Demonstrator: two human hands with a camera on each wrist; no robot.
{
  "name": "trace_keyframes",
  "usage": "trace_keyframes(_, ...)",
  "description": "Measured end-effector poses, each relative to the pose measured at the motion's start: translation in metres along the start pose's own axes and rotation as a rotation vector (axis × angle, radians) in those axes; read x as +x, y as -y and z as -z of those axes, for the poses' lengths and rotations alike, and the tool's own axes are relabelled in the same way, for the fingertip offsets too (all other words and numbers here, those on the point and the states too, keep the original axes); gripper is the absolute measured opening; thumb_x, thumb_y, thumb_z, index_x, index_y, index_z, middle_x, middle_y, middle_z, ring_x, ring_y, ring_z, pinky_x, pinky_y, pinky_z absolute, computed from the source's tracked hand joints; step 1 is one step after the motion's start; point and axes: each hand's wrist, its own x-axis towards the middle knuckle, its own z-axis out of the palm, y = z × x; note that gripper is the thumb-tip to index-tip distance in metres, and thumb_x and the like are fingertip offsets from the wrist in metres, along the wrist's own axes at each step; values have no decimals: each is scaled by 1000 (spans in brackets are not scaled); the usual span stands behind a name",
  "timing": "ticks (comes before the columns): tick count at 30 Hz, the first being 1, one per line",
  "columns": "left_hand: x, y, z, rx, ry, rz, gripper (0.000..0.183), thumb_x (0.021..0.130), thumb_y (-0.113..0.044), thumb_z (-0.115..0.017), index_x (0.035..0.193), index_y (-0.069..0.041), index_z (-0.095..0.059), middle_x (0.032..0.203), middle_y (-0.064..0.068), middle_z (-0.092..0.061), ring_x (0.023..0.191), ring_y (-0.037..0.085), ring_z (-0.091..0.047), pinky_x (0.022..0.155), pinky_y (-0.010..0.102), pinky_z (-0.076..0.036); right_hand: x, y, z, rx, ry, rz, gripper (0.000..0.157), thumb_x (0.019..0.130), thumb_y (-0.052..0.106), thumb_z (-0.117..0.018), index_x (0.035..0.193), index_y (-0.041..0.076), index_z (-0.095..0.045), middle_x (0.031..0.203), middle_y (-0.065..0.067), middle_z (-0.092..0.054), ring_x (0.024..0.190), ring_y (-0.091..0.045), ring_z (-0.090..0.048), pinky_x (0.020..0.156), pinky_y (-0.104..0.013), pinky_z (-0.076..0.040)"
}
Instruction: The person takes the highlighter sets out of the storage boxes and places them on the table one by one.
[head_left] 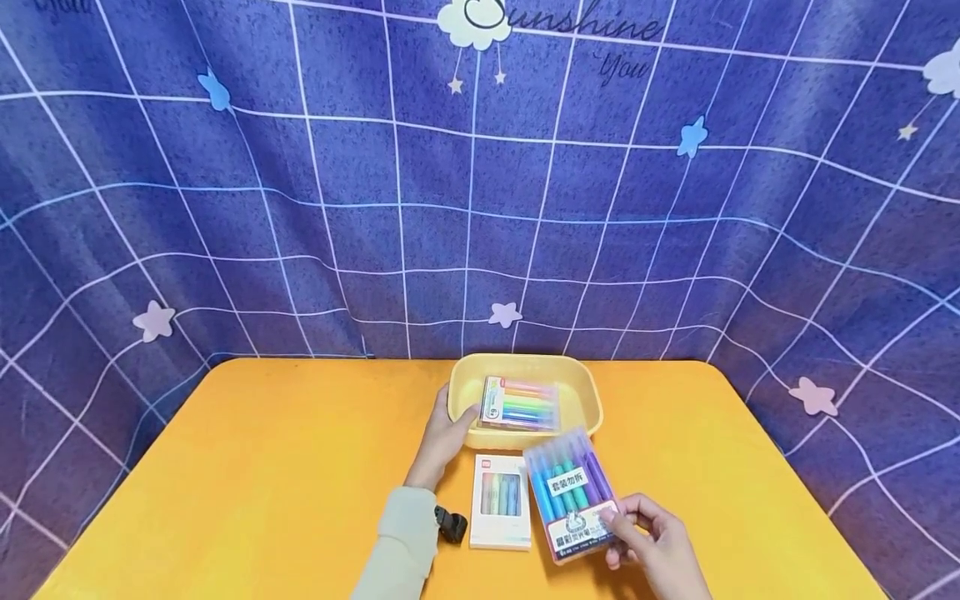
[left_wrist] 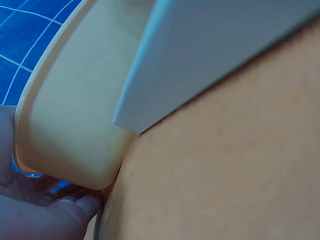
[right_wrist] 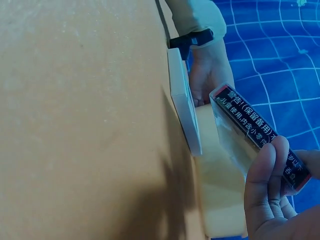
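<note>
My left hand (head_left: 444,435) grips the left end of a pale yellow plastic bin (head_left: 579,408), its thumb over the rim and fingers outside. Inside the bin lies a clear pack of several coloured highlighters (head_left: 519,405). My right hand (head_left: 651,537) pinches the lower right corner of a second highlighter pack (head_left: 566,492), blue, green and purple, tilted in front of the bin. In the right wrist view the held pack's dark printed end (right_wrist: 260,132) faces the camera. Between the hands a white windowed box (head_left: 501,521) with coloured sticks showing lies on the table.
The yellow-orange table (head_left: 300,467) reaches back to a blue grid-patterned curtain (head_left: 435,233) with stars and clouds. A black strap device (head_left: 452,525) sits on the left wrist, close beside the white box. The bin stands near the table's back edge.
</note>
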Motion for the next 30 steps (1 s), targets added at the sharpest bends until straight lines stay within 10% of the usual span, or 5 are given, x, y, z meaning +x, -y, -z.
trace_keyframes(30, 3, -6, 4, 8, 27, 9, 75, 99, -27, -63, 160, -13, -21, 162, 19, -36, 150, 39, -34, 123, 58, -28, 7, -14, -7, 86, 91, -69, 22, 96, 19, -66, 101, 0, -57, 79, -1, -68, 64, -16, -67, 67, -34, -62)
